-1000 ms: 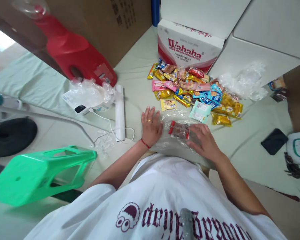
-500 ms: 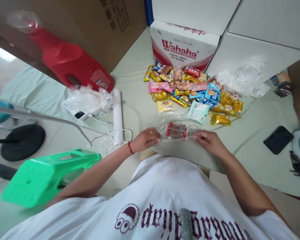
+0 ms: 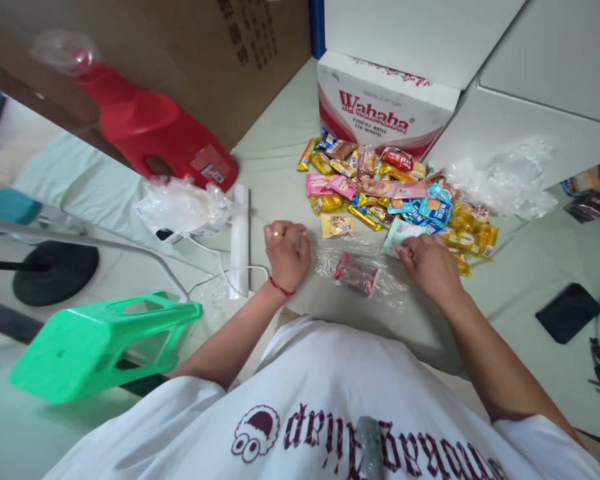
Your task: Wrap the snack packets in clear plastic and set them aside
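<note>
A clear plastic bag lies flat on the cloth-covered surface in front of me, with a red-ended, dark snack packet in or on it; I cannot tell which. My left hand is left of the bag, empty, its fingers loosely bent and the thumb apart. Over the bag's right side, my right hand is open, fingertips at the edge of a mint-green packet. A yellow cookie packet lies between the hands, farther off. Behind is a pile of wrapped snacks.
A white and red Wahaba carton stands behind the pile. Crumpled clear plastic lies to its right. On the left are a red jug, a white power strip with cables and a green stool. A black phone-like object lies right.
Both hands have let go of the clear bag's edge, and it now lies flat. My left hand moved up and left; my right hand moved forward to the mint-green packet.
</note>
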Action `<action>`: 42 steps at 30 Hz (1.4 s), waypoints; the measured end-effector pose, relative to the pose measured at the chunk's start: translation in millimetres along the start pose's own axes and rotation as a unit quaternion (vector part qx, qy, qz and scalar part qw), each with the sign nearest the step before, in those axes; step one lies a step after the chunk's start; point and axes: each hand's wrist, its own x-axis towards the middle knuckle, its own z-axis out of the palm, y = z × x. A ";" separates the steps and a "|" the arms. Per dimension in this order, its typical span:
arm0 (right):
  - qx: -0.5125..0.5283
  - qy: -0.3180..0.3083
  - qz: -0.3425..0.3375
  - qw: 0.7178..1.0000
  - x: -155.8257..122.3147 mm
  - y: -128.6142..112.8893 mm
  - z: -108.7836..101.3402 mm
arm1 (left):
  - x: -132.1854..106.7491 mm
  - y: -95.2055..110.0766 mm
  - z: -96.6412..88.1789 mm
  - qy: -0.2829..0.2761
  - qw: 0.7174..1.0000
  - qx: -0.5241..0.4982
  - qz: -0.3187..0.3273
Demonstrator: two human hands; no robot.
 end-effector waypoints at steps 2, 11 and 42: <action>-0.003 0.000 -0.036 0.999 21.0 -13.3 2.8 | -15.1 14.1 -7.8 -0.035 0.995 -0.014 0.088; 0.164 -0.188 -0.071 0.966 83.8 -25.6 31.5 | -61.3 47.1 33.2 -0.289 0.919 0.038 0.266; 0.179 -0.090 -0.252 0.947 -35.4 -67.7 59.9 | -21.0 4.7 5.4 -0.248 0.964 -0.088 -0.045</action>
